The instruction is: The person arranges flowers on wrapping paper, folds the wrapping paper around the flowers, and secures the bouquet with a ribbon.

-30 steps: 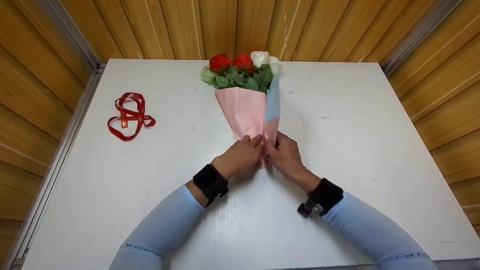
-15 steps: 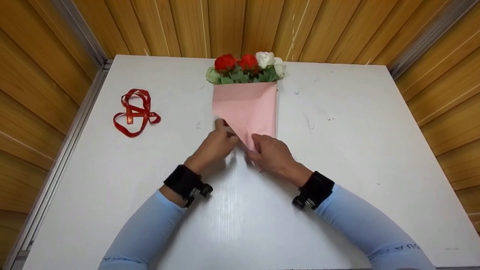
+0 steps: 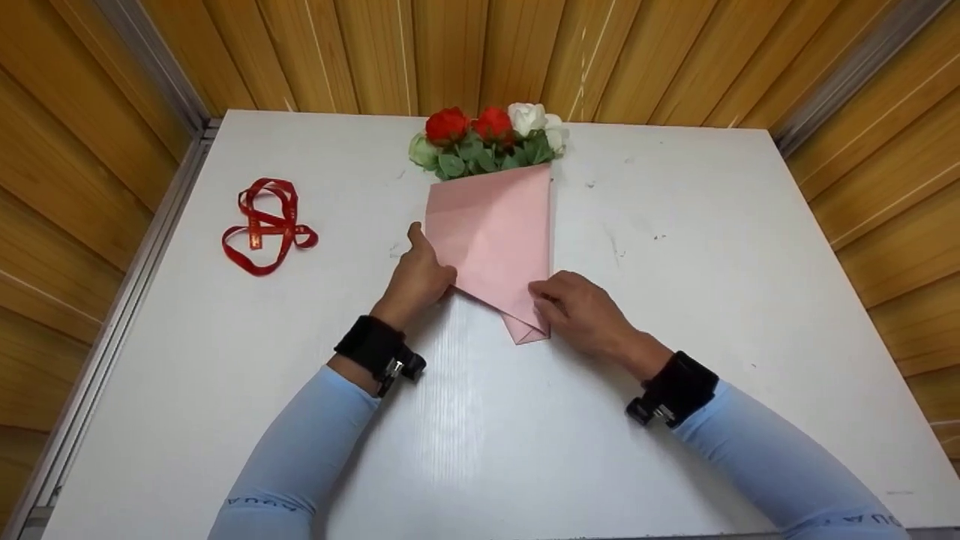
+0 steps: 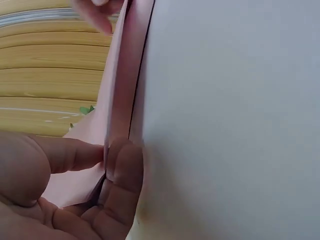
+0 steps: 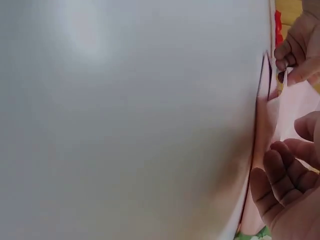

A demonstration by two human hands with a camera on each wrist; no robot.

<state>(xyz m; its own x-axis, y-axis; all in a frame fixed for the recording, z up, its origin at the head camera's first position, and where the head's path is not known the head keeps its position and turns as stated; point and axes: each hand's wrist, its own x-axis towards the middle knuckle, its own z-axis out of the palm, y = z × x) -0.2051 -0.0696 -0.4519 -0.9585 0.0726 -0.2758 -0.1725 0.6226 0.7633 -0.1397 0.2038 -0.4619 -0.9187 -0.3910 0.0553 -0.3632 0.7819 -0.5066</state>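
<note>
A bouquet of red roses, white roses and a pale green bloom lies at the table's far side, stems covered by pink wrapping paper. At the paper's left edge my left hand pinches the lower corner. In the left wrist view its thumb lies over the sheet and its fingers under it. My right hand is at the paper's lower right edge. Its fingers are loosely bent, with no clear grip visible. A narrow folded paper end pokes out below.
A red ribbon with gold print lies in loose loops on the white table, left of the bouquet. Wood-patterned panels stand behind and at both sides. Metal rails run along the corners.
A pink paper flap now covers the front, hiding the earlier blue strip. My left hand has moved left to the flap's edge. My right hand has shifted to the right edge of the paper.
</note>
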